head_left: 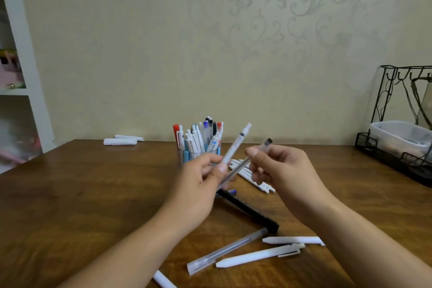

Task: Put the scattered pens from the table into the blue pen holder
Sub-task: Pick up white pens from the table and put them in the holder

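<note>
The blue pen holder (pixel 211 150) stands at the table's far middle, crowded with several pens. In front of it, my left hand (pixel 201 182) holds a white pen (pixel 236 145) tilted up to the right. My right hand (pixel 280 170) pinches a clear pen with a dark cap (pixel 261 148), which crosses the white one. Below my hands lie a black pen (pixel 252 211), a clear pen (pixel 224 252) and two white pens (pixel 259 255) (pixel 292 239). A bundle of white pens (pixel 247 174) lies behind my right hand.
A black wire rack (pixel 397 161) with a plastic tub stands at the right edge. Two white pens (pixel 121 140) lie at the far left by the wall. Another white pen (pixel 163 280) pokes in at the near edge. White shelves stand on the left.
</note>
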